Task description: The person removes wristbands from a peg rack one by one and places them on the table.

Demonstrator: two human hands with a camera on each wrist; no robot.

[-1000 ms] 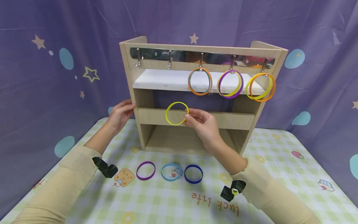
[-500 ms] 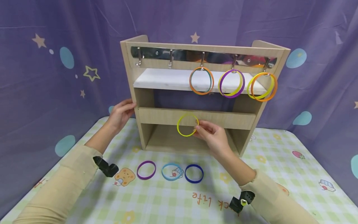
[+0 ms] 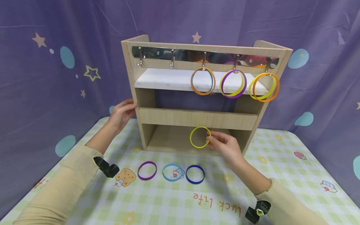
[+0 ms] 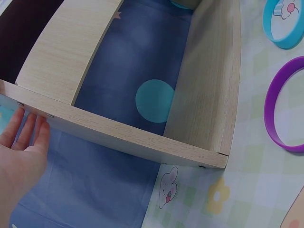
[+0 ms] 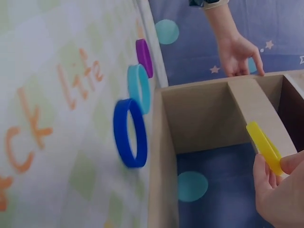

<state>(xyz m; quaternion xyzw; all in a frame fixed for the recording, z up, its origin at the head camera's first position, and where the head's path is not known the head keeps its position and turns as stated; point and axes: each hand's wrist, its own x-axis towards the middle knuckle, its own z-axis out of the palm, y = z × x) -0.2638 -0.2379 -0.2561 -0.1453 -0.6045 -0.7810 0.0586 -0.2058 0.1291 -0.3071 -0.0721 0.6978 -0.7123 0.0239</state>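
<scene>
My right hand (image 3: 228, 149) is pinching the yellow band (image 5: 264, 148) between thumb and fingers, and I am holding it in front of the lower opening of the wooden rack (image 3: 180, 117). My left hand (image 3: 121, 115) is touching the side of this rack with relaxed, open fingers. Nearer to me, the purple band (image 4: 270, 104), the light blue band (image 3: 172, 180) and the dark blue band (image 3: 195, 182) are lying on the surface (image 3: 157, 206).

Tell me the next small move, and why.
Probably lower the yellow band onto the tablecloth, right of the dark blue band: the right hand pinches it below the hooks, and a light blue band and purple band continue a row leftward.
</scene>
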